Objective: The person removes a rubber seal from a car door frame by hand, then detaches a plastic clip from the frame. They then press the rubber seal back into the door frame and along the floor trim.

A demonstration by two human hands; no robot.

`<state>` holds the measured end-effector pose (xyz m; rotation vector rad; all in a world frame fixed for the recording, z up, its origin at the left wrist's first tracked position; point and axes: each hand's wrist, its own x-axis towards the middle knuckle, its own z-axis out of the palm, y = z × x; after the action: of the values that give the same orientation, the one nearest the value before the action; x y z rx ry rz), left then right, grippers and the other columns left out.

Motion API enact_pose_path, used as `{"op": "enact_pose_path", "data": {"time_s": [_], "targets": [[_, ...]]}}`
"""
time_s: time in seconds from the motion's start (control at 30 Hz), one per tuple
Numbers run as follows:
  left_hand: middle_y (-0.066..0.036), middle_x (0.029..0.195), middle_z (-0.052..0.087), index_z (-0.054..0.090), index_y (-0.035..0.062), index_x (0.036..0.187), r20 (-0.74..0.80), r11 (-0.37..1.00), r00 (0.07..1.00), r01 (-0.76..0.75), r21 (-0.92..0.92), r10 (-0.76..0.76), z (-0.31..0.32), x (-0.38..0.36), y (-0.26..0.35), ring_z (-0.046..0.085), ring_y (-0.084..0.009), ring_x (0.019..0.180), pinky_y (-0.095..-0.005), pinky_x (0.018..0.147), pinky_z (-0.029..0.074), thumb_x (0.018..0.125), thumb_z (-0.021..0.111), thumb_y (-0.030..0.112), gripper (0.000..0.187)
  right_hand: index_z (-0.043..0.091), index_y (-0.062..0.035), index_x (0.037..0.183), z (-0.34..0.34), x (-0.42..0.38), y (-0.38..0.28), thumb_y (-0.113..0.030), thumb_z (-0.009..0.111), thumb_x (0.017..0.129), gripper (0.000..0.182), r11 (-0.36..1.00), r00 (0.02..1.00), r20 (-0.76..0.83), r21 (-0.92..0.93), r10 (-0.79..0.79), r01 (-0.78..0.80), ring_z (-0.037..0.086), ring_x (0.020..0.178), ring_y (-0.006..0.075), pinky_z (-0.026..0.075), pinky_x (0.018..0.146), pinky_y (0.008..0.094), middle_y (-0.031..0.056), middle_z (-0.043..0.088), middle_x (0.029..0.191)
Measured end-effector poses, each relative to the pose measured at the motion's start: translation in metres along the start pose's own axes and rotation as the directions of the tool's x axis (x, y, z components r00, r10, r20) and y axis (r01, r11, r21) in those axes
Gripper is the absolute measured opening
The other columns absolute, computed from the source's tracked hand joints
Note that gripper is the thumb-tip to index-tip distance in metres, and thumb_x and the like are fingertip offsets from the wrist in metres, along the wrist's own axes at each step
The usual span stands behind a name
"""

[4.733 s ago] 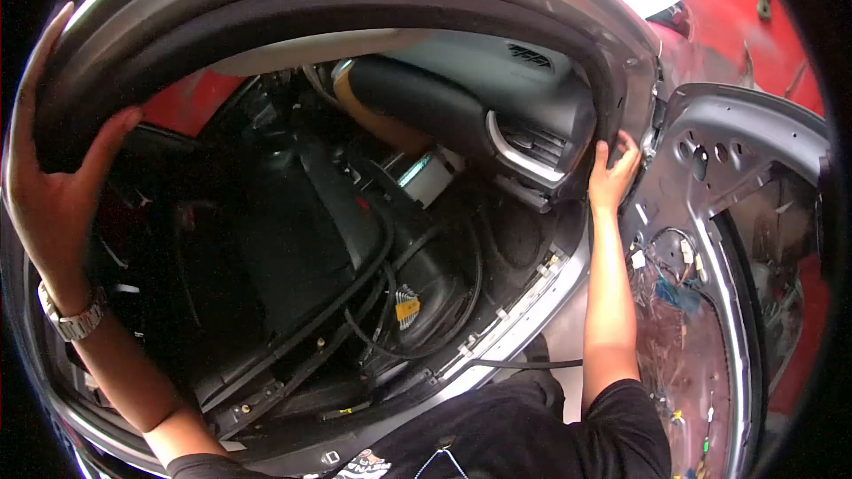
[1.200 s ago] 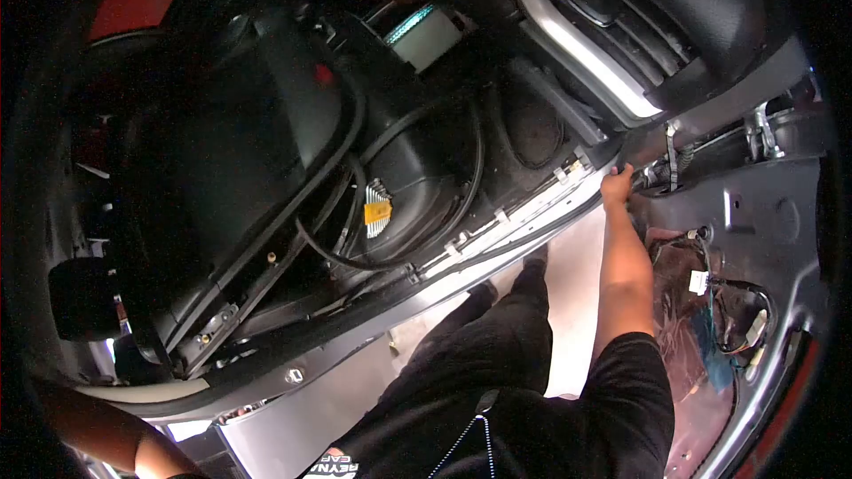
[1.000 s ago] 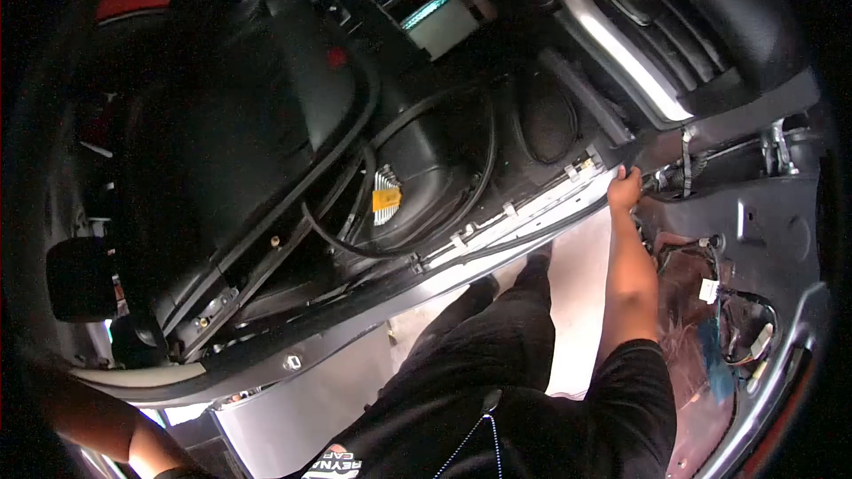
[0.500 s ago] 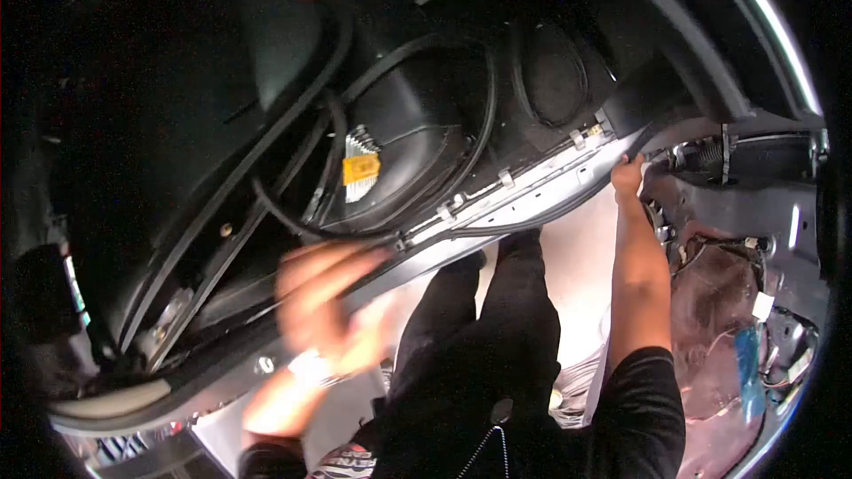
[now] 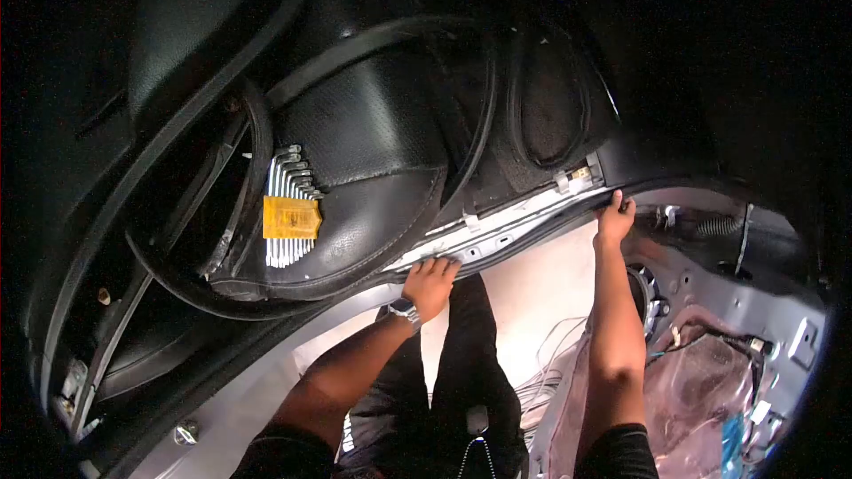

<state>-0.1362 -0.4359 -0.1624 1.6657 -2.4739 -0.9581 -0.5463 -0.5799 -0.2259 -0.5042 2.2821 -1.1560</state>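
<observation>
A black rubber door seal [image 5: 532, 235] runs along the white metal sill [image 5: 488, 250] of a car's door opening. My left hand [image 5: 430, 286], with a watch on its wrist, is closed over the seal near the middle of the sill, fingertips on the inner side. Farther right, my right hand [image 5: 615, 218] grips the seal near the corner of the opening, thumb and fingers around it. More of the black rubber strip loops loosely over the seat [image 5: 373, 204] on the left.
An L-shaped key set in a yellow holder [image 5: 291, 217] lies on the seat. The opened door [image 5: 674, 381], its inner panel off, stands at the right with exposed film and wiring. Cables [image 5: 555, 355] lie on the floor beside my legs.
My left hand, blurred and off to the left before, has moved right onto the seal at the sill. My right hand stays on the seal at the corner. The view has shifted.
</observation>
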Motion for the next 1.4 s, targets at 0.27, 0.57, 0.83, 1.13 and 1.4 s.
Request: {"op": "enact_pose_path", "data": {"time_s": [0.27, 0.57, 0.83, 1.13, 1.4], "targets": [[-0.009, 0.117, 0.064, 0.064, 0.0114, 0.112, -0.082, 0.990, 0.996, 0.030, 0.139, -0.018, 0.015, 0.010, -0.012, 0.063, -0.0293, 0.109, -0.0447, 0.091, 0.050, 0.081, 0.076, 0.020, 0.035, 0.045, -0.0119, 0.097, 0.019, -0.010, -0.017, -0.033, 0.065, 0.104, 0.030, 0.973, 0.996, -0.001, 0.215, 0.087, -0.085, 0.056, 0.062, 0.0141, 0.051, 0.055, 0.0320, 0.0027, 0.057, 0.076], [-0.011, 0.111, 0.063, 0.060, 0.0114, 0.113, -0.148, 0.980, 0.969, 0.188, -0.071, -0.197, -0.026, 0.009, -0.027, 0.067, -0.0339, 0.102, -0.0468, 0.077, 0.058, 0.084, 0.076, 0.020, 0.034, 0.047, -0.0093, 0.105, 0.020, -0.025, -0.013, -0.033, 0.068, 0.102, 0.032, 0.919, 0.992, 0.082, 0.376, 0.093, -0.118, 0.059, 0.062, 0.0168, 0.055, 0.055, 0.0326, 0.0065, 0.058, 0.079], [-0.012, 0.110, 0.063, 0.060, 0.0103, 0.105, -0.128, 0.985, 0.977, 0.170, -0.028, -0.172, -0.017, 0.006, -0.036, 0.069, -0.0357, 0.092, -0.0464, 0.073, 0.058, 0.084, 0.077, 0.019, 0.028, 0.050, -0.0074, 0.120, 0.013, -0.028, -0.025, -0.026, 0.063, 0.105, 0.027, 0.982, 0.971, 0.235, 0.175, 0.033, -0.076, 0.064, 0.068, 0.0157, 0.058, 0.063, 0.0301, 0.0063, 0.062, 0.095], [-0.011, 0.106, 0.060, 0.061, 0.0103, 0.102, -0.126, 0.998, 0.990, 0.056, -0.017, -0.058, -0.021, 0.007, -0.041, 0.064, -0.0345, 0.098, -0.0473, 0.081, 0.054, 0.082, 0.077, 0.014, 0.026, 0.056, -0.0026, 0.126, 0.010, -0.028, -0.042, -0.033, 0.068, 0.101, 0.041, 0.869, 0.982, 0.122, -0.459, -0.144, 0.185, 0.074, 0.086, 0.0295, 0.058, 0.071, 0.0415, 0.0207, 0.070, 0.099], [-0.010, 0.097, 0.062, 0.061, 0.0101, 0.099, -0.215, 0.991, 0.976, -0.006, 0.134, 0.035, -0.005, 0.009, -0.037, 0.064, -0.0332, 0.095, -0.0455, 0.081, 0.053, 0.079, 0.074, 0.013, 0.024, 0.052, 0.0041, 0.125, 0.007, -0.023, -0.054, -0.037, 0.065, 0.099, 0.051, 0.761, 0.971, 0.144, -0.603, -0.190, 0.238, 0.066, 0.103, 0.0517, 0.051, 0.091, 0.0520, 0.0334, 0.069, 0.110]]}}
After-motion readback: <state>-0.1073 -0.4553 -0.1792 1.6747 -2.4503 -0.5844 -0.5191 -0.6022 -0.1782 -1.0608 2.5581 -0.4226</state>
